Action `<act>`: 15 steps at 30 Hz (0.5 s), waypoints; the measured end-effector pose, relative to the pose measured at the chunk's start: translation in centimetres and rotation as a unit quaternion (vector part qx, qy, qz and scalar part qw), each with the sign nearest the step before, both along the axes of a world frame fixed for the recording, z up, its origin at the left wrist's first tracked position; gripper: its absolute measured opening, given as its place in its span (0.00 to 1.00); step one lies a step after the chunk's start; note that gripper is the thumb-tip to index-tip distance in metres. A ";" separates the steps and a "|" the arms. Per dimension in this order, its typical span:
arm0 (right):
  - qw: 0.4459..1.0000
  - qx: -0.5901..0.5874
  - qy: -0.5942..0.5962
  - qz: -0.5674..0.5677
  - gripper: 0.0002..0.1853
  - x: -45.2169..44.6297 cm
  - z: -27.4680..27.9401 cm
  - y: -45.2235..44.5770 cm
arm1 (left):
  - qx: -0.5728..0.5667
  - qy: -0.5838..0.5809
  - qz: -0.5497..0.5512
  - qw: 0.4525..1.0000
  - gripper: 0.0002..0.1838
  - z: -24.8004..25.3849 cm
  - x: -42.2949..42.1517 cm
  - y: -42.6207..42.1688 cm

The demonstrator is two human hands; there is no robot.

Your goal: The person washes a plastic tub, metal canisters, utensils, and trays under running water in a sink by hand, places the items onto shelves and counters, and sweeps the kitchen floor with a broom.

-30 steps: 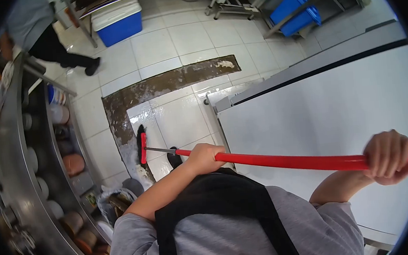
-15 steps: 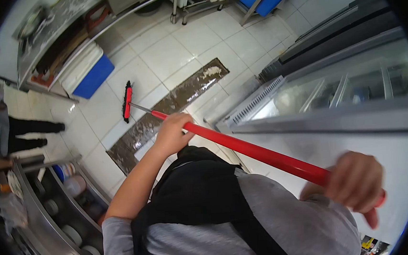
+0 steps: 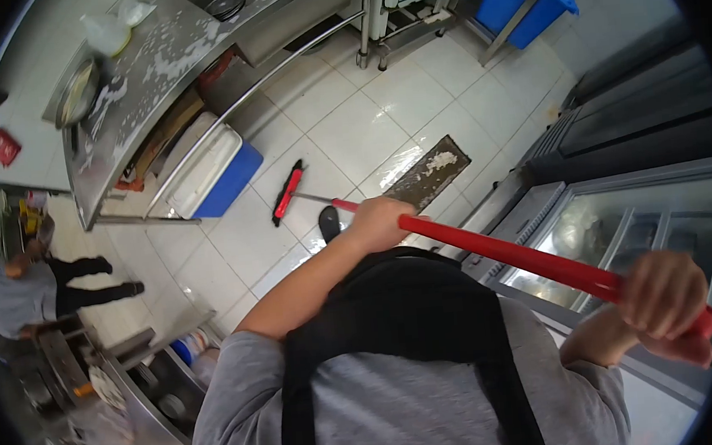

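Note:
Both hands are closed around the long red handle [image 3: 509, 252] of a floor brush. My left hand [image 3: 381, 225] grips it low, in front of my black apron [image 3: 405, 311]. Up near the handle's end, at the right, is my right hand [image 3: 665, 294], its fingers wrapped round. The red brush head [image 3: 288, 193] with dark bristles rests on the white tiles [image 3: 357, 130], close to a blue cooler box. A black shoe [image 3: 330, 223] shows beside the brush's shaft. Behind my arm and body, part of the floor is hidden.
A dark floor channel [image 3: 427, 175] runs across the tiles, which look wet. The blue cooler box [image 3: 231, 178] stands under a soapy steel counter [image 3: 168, 62]. Glass-topped refrigerated units [image 3: 607, 228] line the right. Another person [image 3: 23, 290] stands at the left, near steel shelving [image 3: 145, 406].
My view has shifted, with the counter and cooler now nearer the middle. The brush head lies farther from the channel, closer to the cooler. A shoe has come into sight.

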State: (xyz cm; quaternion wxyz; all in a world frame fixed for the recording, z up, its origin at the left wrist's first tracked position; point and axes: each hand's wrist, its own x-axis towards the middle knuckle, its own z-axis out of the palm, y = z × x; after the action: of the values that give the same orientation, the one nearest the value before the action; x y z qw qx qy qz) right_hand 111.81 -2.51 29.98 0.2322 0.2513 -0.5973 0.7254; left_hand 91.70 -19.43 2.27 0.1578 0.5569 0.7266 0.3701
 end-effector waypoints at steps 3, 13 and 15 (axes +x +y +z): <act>0.997 0.012 -0.007 -0.075 0.18 -2.1 -1.2 0.5 | 0.006 -0.034 -0.024 0.999 0.27 0.3 -5.5 2.3; 0.710 -0.468 -0.262 -0.455 0.10 -10.4 -22.4 -0.2 | -0.170 0.056 -0.134 0.975 0.07 -15.3 -26.0 11.9; 0.681 -0.523 -0.276 -0.432 0.10 -11.9 -28.0 0.0 | -0.179 0.076 -0.134 0.972 0.05 -18.9 -28.9 12.1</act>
State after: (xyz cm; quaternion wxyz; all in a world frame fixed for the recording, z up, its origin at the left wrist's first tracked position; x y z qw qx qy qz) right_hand 99.93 -2.52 2.02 0.4382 -0.4086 -0.1996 0.7754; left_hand 62.83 -7.35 -16.61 0.2470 0.6383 0.7100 0.1660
